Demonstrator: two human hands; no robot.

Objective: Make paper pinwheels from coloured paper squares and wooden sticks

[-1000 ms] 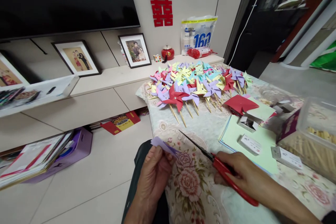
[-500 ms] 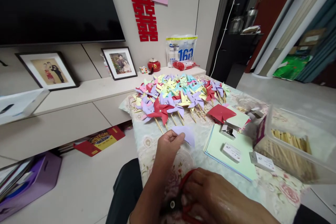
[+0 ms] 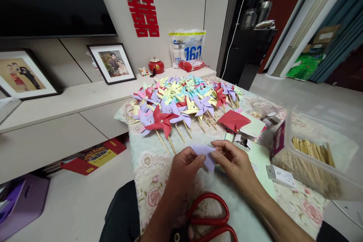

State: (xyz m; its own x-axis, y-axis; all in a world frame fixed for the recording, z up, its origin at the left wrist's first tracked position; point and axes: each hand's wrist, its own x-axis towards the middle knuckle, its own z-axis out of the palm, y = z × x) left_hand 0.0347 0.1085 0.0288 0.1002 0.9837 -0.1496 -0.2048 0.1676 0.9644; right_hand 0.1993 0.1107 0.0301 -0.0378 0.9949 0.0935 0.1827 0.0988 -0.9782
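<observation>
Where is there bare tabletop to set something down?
Bare tablecloth shows at the near left, between the pinwheels, left forearm and table edge; between the scissors and right forearm; and right of that forearm, in front of the small white box and clear bin. It's crowded at the far end with pinwheels, and mid-right with green paper and an open box.

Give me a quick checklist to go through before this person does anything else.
1. Purple paper held by the left hand: ok, pinched at one side.
2. Right hand off the scissors: ok, it is at the paper's other side.
3. Right hand gripping the paper firmly: cannot tell.
4. Scissor blades in plain sight: not ok, hidden.
5. Wooden sticks inside the clear box: ok.
</observation>
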